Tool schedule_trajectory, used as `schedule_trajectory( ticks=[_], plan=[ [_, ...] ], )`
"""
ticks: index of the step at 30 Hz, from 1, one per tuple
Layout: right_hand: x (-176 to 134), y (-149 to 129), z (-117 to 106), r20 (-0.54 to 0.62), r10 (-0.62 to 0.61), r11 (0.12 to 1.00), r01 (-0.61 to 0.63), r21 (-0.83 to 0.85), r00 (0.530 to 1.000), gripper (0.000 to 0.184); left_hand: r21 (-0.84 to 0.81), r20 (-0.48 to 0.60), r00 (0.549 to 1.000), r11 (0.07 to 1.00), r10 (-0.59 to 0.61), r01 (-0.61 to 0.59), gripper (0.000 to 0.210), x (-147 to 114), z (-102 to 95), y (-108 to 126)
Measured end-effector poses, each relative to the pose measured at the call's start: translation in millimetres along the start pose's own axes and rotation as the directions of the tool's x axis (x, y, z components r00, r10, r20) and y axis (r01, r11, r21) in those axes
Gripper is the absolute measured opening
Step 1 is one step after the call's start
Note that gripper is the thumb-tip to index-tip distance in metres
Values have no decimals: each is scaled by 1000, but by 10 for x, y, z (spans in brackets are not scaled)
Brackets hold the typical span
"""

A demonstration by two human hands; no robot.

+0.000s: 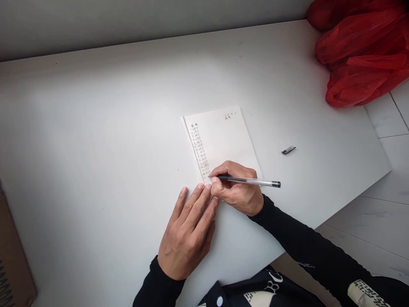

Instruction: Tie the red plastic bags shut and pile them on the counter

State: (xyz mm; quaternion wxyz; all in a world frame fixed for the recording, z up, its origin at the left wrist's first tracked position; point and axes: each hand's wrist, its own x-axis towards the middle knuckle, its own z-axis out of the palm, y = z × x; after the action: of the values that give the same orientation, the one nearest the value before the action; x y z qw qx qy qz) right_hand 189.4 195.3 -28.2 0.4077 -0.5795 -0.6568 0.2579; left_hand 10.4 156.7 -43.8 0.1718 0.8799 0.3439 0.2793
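A small white notepad [223, 140] lies on the white table, with a handwritten numbered list down its left side and a short note at its top right. My right hand [239, 187] is closed around a clear-barrelled pen [252, 181], whose tip meets the page by the list's lowest line, beside the number 15. Part of the pad's lower area is hidden under that hand. My left hand [190, 232] rests flat, fingers stretched out, its fingertips at the pad's bottom left edge. A black pen cap [289, 150] lies on the table to the right of the pad.
Red plastic bags [364, 55] sit at the table's far right corner. Along the back of the white table [96, 128] runs a wall [143, 21]. A brown cardboard piece [14, 256] shows at the lower left. Tiled floor [377, 221] lies beyond the right edge.
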Motion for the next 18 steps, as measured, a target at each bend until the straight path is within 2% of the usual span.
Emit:
schedule_trajectory(
  ticks=[18],
  plan=[
    [2, 7, -17, 16, -2, 1000, 3, -16, 1000, 12, -9, 1, 1000, 1000, -5, 5, 49, -9, 7, -1]
  ],
)
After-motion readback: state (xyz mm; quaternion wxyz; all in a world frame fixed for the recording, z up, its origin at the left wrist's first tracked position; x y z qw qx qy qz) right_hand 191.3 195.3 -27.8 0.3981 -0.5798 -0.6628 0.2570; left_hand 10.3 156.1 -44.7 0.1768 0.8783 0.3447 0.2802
